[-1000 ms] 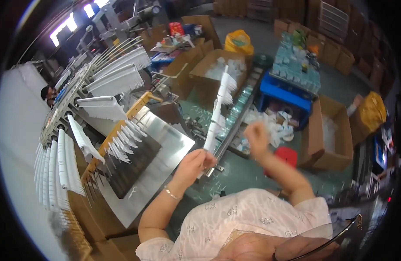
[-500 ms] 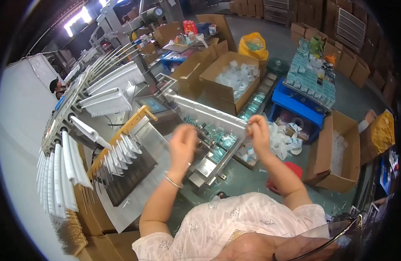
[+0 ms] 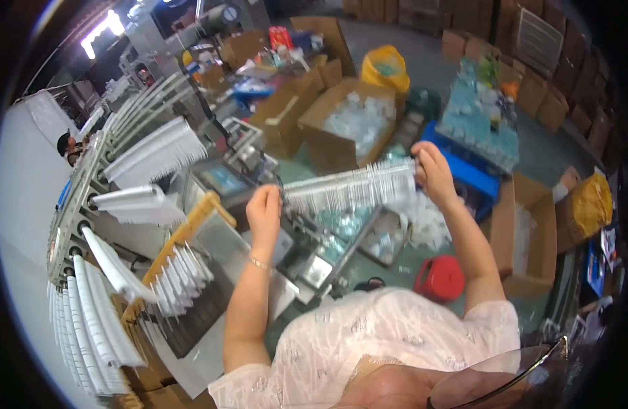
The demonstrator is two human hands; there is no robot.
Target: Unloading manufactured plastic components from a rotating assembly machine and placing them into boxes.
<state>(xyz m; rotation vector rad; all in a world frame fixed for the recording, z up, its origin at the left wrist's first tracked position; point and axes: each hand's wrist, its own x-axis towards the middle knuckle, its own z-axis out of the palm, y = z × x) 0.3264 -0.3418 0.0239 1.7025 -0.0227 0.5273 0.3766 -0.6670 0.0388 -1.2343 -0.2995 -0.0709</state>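
Head view: you hold a long white strip of small pieces level in the air at chest height, your left hand clenched on one end and your right hand on the other. Below it sits a metal machine; a red container stands on the floor nearby.

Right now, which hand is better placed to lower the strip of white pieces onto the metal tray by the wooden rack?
Probably left. The left hand grips the strip end directly above the metal tray; the right hand holds the far end, out over the cardboard boxes.
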